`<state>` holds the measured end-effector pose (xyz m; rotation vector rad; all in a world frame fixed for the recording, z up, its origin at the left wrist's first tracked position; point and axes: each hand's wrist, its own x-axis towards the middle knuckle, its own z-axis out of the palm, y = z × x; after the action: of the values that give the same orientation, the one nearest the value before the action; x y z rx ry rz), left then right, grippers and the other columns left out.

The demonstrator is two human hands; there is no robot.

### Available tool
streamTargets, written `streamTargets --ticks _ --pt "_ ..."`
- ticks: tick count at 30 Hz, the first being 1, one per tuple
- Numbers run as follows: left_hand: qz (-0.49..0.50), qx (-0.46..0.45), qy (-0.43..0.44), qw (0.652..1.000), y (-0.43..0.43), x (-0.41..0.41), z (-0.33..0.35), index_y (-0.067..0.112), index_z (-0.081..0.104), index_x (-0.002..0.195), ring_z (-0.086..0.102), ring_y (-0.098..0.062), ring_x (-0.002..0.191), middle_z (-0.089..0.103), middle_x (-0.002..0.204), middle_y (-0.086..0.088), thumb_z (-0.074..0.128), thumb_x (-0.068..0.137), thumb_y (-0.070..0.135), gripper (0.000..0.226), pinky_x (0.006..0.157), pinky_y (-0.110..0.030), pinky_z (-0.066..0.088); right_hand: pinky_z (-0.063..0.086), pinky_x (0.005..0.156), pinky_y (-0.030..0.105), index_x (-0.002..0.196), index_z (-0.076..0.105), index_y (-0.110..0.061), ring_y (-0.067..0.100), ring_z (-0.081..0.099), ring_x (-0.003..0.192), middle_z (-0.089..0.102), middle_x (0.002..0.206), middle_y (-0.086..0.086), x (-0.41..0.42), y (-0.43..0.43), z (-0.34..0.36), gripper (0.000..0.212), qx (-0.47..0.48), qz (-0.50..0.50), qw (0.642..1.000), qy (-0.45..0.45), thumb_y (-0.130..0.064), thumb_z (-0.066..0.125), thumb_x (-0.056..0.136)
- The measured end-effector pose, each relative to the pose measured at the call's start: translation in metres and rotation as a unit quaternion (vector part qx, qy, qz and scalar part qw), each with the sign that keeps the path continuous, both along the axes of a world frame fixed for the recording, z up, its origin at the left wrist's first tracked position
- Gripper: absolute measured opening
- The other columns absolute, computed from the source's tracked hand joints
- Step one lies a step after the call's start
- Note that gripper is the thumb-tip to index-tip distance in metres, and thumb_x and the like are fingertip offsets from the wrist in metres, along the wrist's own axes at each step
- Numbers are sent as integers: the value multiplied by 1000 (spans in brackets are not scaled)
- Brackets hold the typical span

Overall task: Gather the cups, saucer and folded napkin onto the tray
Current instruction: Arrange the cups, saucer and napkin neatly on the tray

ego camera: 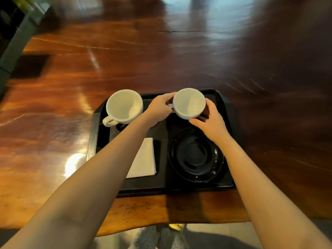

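You held the right cup [189, 103] with both hands over the far right part of the tray [226, 112]. Your left hand [158, 109] was closed on its handle side, with the fingers [168, 97] curled around the far left of the rim, and the small handle showed just beside your palm. Your right hand [211, 123] gripped the cup from the right and near side, with the thumb under its lower wall. I could not tell if the cup touched the tray or was a little above it. The left cup [124, 106] stood upright at the far left corner of the tray, its handle pointing to the near left, and its rim reached past the far edge of the tray. Both cups were white and looked empty. The black saucer [195, 155] lay flat in the near right part of the tray, just near of the held cup. The white folded napkin [144, 159] lay flat in the near left part, partly hidden under your left forearm. The tray sat near the near edge of the wooden table [161, 56].
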<state>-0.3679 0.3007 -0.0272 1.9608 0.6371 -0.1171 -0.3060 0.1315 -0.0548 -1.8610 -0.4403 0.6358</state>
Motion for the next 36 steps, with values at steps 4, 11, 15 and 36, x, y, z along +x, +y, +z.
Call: streamTargets --ticks 4,11,15,36 --pt "13 -5 -5 1000 3 -5 -8 22 51 135 46 -18 127 56 135 0 57 87 -4 55 96 -28 38 43 96 21 140 33 -22 10 46 123 45 139 -2 -1 4 -8 76 -16 15 1000 -5 -10 74 77" --pt "27 0 7 1000 1 -7 1 19 44 140 46 -20 131 53 139 -3 58 87 -2 59 110 -40 38 44 104 31 141 31 -25 12 47 127 46 141 -2 0 4 -2 78 -38 26 999 -17 -13 75 77" --pt "43 -2 5 999 3 -22 17 16 25 149 36 -19 140 37 152 -5 51 85 -12 75 112 -31 35 37 111 34 148 22 -20 14 39 134 36 150 0 -3 -3 9 85 -82 25 996 -22 -8 72 79" --pt "138 84 -37 986 103 -130 0 24 49 131 51 -10 115 58 123 7 64 80 2 58 92 -29 45 37 97 19 140 35 -19 8 46 124 47 140 0 -102 128 12 68 8 53 998 39 -9 68 83"
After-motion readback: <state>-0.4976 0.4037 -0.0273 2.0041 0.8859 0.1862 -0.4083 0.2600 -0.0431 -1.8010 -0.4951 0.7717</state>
